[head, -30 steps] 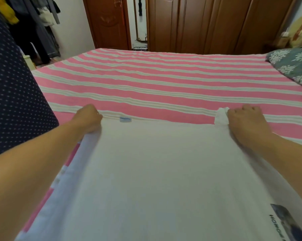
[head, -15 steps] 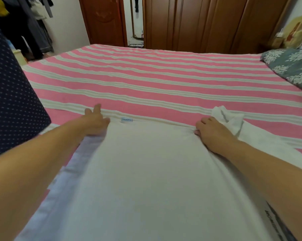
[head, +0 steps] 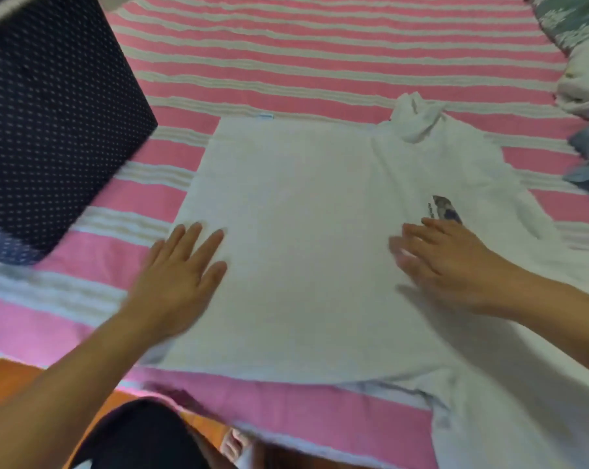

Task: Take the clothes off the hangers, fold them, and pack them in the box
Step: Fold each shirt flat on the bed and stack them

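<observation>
A white T-shirt [head: 303, 231] lies flat on the pink-and-white striped bed [head: 320, 62], with a small dark print near its right side and a bunched sleeve at its far right corner. My left hand [head: 181, 279] lies flat with spread fingers on the shirt's left edge. My right hand [head: 449, 262] is flat on the shirt just below the print, blurred by motion. The dark blue dotted fabric box [head: 49, 123] stands on the bed at the left, beside the shirt.
A heap of light and blue clothes [head: 587, 130] lies at the right edge of the bed. A grey flowered pillow [head: 570, 18] is at the far right corner. The orange floor [head: 9, 377] shows at the lower left, by the bed's near edge.
Both hands have let go of the shirt's far edge and drawn back toward me, now flat on the cloth. The view has tipped down, so the wardrobe is out of sight.
</observation>
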